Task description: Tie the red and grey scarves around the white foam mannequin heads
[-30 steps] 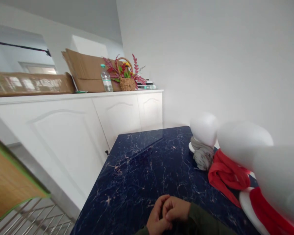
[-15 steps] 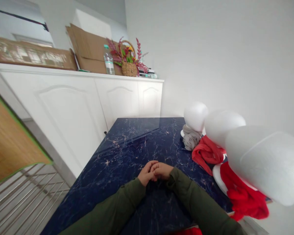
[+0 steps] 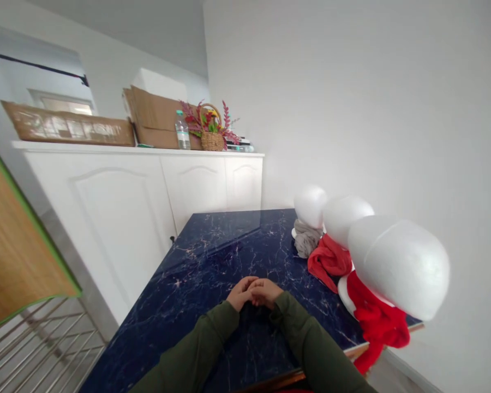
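My left hand (image 3: 240, 293) and my right hand (image 3: 265, 292) rest clasped together on the dark blue marble table (image 3: 213, 262), fingers folded over each other, nothing held. Both arms wear dark green sleeves. Along the table's right side stand three white foam heads: the nearest foam head (image 3: 396, 267) with a red scarf (image 3: 376, 322), the middle foam head (image 3: 346, 215) with another red scarf (image 3: 329, 261), and the far foam head (image 3: 310, 204) with a grey scarf (image 3: 305, 244).
A white cabinet (image 3: 147, 191) runs along the left wall. On it stand cardboard boxes (image 3: 153, 120), a water bottle (image 3: 182, 131) and a wicker basket of red flowers (image 3: 211, 130). A wooden panel (image 3: 12, 245) and a wire rack (image 3: 36, 349) are at lower left.
The camera has pulled back and tilted, so both sleeves and more of the table show. My hands have stayed clasped on the table.
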{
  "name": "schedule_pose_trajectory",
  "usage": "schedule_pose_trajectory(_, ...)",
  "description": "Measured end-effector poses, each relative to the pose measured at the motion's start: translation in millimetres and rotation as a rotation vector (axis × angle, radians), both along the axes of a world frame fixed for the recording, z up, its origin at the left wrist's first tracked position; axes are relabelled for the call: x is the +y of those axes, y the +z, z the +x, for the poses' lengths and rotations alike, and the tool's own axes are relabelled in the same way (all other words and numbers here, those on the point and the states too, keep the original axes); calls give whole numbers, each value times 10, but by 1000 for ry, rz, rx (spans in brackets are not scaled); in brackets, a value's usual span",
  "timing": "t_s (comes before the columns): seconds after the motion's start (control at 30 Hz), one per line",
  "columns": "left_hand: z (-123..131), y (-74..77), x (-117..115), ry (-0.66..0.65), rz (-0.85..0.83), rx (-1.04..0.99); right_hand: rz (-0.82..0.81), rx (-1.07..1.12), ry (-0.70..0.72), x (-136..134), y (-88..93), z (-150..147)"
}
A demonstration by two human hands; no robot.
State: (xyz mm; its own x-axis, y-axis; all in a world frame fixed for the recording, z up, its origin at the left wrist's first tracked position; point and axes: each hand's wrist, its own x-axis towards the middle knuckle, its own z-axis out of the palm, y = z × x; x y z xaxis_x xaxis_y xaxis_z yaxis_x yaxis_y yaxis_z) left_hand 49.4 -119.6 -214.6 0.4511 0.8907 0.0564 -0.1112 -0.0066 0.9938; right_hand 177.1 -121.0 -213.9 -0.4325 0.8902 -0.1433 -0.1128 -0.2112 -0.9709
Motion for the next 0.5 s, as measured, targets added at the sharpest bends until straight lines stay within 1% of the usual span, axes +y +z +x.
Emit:
schedule_pose_trajectory(0.1, -25, -30, 12, -12, -26, -38, 7, -11, 20, -7, -14, 1)
schedule_pose_trajectory(0.3, -10, -101, 50, -85, -162, -52, 30, -35, 52, 8, -23, -13)
schedule_pose_trajectory(0.43, -23, -109, 58, -96, -175, -77, 34, -93, -18, -31, 42, -80)
schedule_pose_trajectory(0.5, -42, -105, 53, -106, -167, -125, 86, -142, -128, -196, 90, -93)
